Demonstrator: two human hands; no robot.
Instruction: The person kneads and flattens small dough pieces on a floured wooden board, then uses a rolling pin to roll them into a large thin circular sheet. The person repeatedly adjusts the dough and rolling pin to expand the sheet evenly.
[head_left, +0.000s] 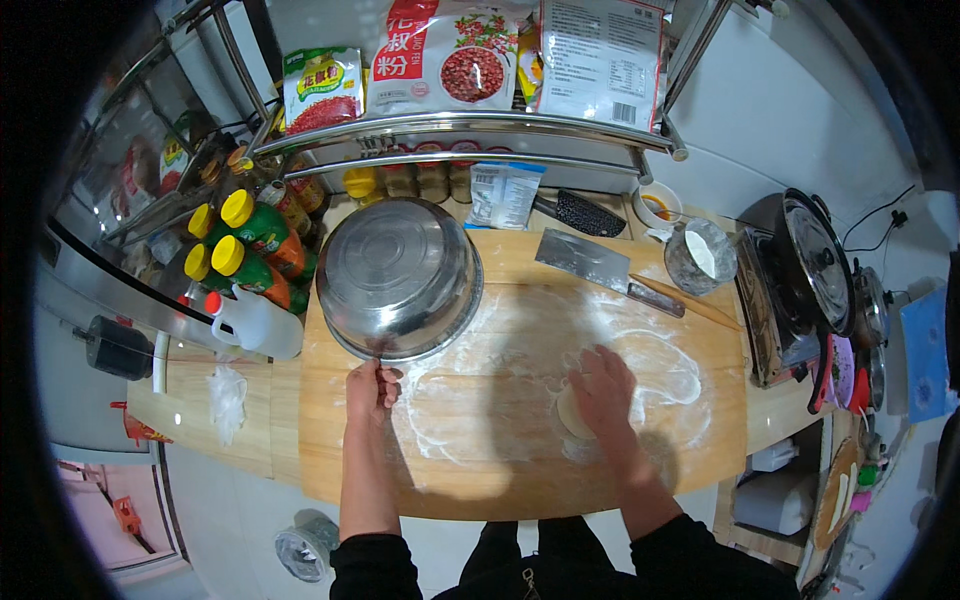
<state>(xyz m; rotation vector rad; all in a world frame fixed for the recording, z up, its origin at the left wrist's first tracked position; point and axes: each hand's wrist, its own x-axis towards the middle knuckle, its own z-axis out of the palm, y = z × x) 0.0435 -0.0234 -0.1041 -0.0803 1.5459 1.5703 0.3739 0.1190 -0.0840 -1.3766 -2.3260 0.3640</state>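
Note:
My right hand (604, 388) lies over a pale piece of dough (571, 414) on the floured wooden board (525, 472), covering part of it. My left hand (373, 391) is at the near rim of an upside-down stainless steel basin (397, 274), its fingers curled; whether they grip the rim cannot be told. A cleaver (585, 259) lies at the back right of the board. Beside it a wooden rolling pin (686, 301) lies slanted, partly under the cleaver's handle. White flour is spread over the board's middle and right.
A bowl of flour (701, 256) stands behind the board's right end, near a small cup (658, 205) and a black-sheathed knife (581, 213). Bottles with yellow caps (238, 208) and a white jug (259, 322) stand left. A stove with a lidded pan (817, 259) is right; a metal rack (465, 122) spans the back.

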